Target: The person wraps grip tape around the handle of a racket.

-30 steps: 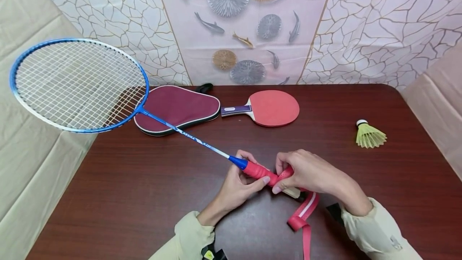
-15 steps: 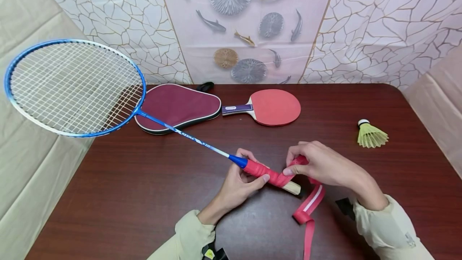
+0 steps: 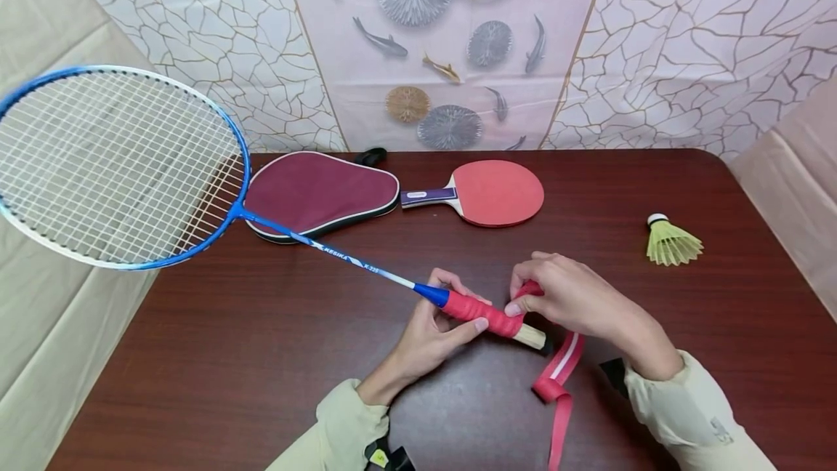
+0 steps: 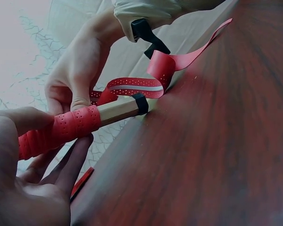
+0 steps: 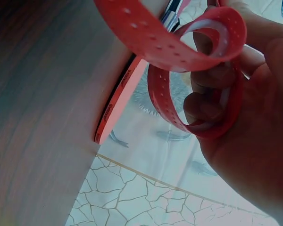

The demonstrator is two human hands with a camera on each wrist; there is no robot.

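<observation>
A blue and white badminton racket (image 3: 353, 262) slants across the head view, its strung head at the upper left. My left hand (image 3: 428, 336) grips the handle, thumb on top of the red wrap. Perforated red grip tape (image 4: 78, 123) covers most of the handle. Bare pale wood (image 4: 119, 113) with a black end cap (image 4: 141, 104) shows at the butt. My right hand (image 3: 575, 296) pinches the tape close to the last wrapped turn. Beyond those fingers the loose tape (image 3: 556, 389) hangs in curls with a white strip along its inner side.
A maroon paddle case (image 3: 320, 191) lies at the back of the brown table (image 3: 229, 376). Beside it is a red table tennis paddle (image 3: 498, 193). A yellow shuttlecock (image 3: 672, 242) lies at the right. A patterned cloth (image 3: 445, 57) hangs behind the table.
The right hand moved right and up, drawing the tape outward, then came back slightly left. The wrap reaches a little farther toward the butt. The racket head has shifted left and tilted.
</observation>
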